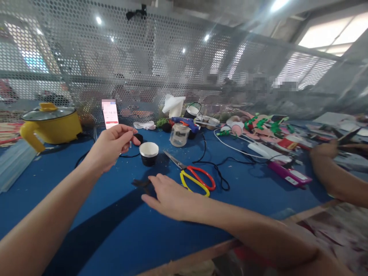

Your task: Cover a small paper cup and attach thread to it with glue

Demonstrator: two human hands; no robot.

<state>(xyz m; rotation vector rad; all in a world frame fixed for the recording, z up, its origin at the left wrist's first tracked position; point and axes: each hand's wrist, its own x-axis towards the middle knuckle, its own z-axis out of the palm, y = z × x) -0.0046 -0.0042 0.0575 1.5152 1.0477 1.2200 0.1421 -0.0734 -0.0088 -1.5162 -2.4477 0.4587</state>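
Note:
My left hand (113, 147) is raised over the blue table (86, 214), its thumb and fingers pinched on a thin dark thread that runs down towards a black spool (139, 137). Lying flat with fingers stretched, my right hand (168, 197) rests on the table and touches a black felt piece (141, 184). A black paper cup with a white inside (148, 153) stands between the two hands. Just right of my right hand lie scissors with red and yellow handles (195, 177).
A yellow pot with a lid (50, 124) stands at far left, a phone (110, 114) leans on the perforated screen. A glass jar (179, 134), blue glue gun (186, 122), cables and felt scraps (258, 124) crowd the back right. Another person's arm (336, 172) works at right.

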